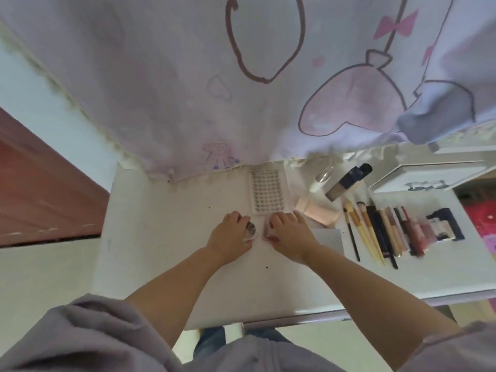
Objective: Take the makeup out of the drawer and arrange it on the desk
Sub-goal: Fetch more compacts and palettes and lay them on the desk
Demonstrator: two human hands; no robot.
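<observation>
A pale curtain point(188, 89) with pink cartoon outlines hangs over the far edge of the white desk point(150, 259). At the far right corner stands a white box point(418, 175). Against the far edge, under the curtain's hem, lies a clear tray of false lashes point(269, 193). Right of it lie a beige tube point(316, 212), a dark foundation bottle point(349, 181) and a small white bottle point(319, 181). Toward the right edge a row of brushes and pencils point(375, 232) lies side by side, with a dark palette point(444, 224) at its right end. Near the middle, just before the lash tray, both hands work close together. The left hand point(230, 234) has its fingers curled around a small round case point(251, 230). The right hand point(290, 234) pinches a small clear case point(268, 232) with bent fingers.
</observation>
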